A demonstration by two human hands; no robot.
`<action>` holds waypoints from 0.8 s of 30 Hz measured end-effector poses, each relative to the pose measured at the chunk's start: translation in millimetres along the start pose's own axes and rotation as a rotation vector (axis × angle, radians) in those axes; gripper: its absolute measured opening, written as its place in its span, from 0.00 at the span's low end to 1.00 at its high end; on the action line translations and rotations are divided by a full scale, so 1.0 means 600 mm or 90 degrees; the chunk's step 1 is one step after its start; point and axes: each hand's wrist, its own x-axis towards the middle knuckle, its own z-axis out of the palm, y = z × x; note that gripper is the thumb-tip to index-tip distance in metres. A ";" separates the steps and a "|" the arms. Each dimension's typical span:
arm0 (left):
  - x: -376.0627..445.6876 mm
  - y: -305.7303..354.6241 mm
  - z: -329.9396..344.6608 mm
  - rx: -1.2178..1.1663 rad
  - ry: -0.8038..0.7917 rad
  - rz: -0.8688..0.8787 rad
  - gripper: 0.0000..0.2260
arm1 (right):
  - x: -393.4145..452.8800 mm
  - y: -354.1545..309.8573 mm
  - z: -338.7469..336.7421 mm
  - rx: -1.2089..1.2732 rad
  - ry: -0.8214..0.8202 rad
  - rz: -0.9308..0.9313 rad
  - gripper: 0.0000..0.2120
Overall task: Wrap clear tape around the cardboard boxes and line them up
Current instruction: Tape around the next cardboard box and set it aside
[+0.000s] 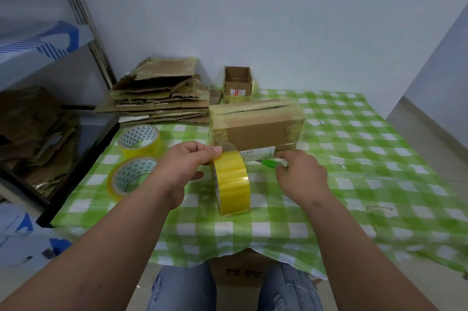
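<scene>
1. Cardboard box (257, 124), closed and already sheathed in glossy clear tape on its top and left end, sits on the green-checked tablecloth (354, 184) at table centre, long side facing the person.
2. Left hand (182, 169) pinches the tape roll in use (231, 183) at its top edge, thumb tip against the outer turn, other fingers curled behind. The roll stands on edge just near of the box's left near corner; a clear strip appears to run from it up to the box face. Judgement: the roll is held upright to keep that strip taut.
3. Right hand (300, 175) is curled over a small green-handled tool (272, 163), likely a cutter, at the box's near bottom edge. Fingertips are hidden below the knuckles; the grip is inferred, the blade not visible, motion blur present.
4. Judgement: the step in hand is severing the strip at the box so the roll comes free.
5. Two spare tape rolls (138, 153) lie at left, well clear of the working hands.
6. Flattened cardboard stack (162, 98) lies far left; one small open box (238, 84) stands at far centre, behind the wrapped one. Judgement: lining up not yet begun.
</scene>
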 end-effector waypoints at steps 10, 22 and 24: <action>-0.016 -0.004 0.001 -0.058 -0.052 0.021 0.14 | 0.016 -0.001 0.011 -0.141 -0.036 0.012 0.14; -0.015 -0.022 0.008 -0.106 -0.031 0.026 0.04 | -0.026 -0.055 -0.064 0.188 0.045 -0.142 0.10; -0.015 -0.023 0.009 -0.110 -0.028 0.026 0.03 | -0.022 -0.077 -0.069 0.131 0.078 -0.177 0.11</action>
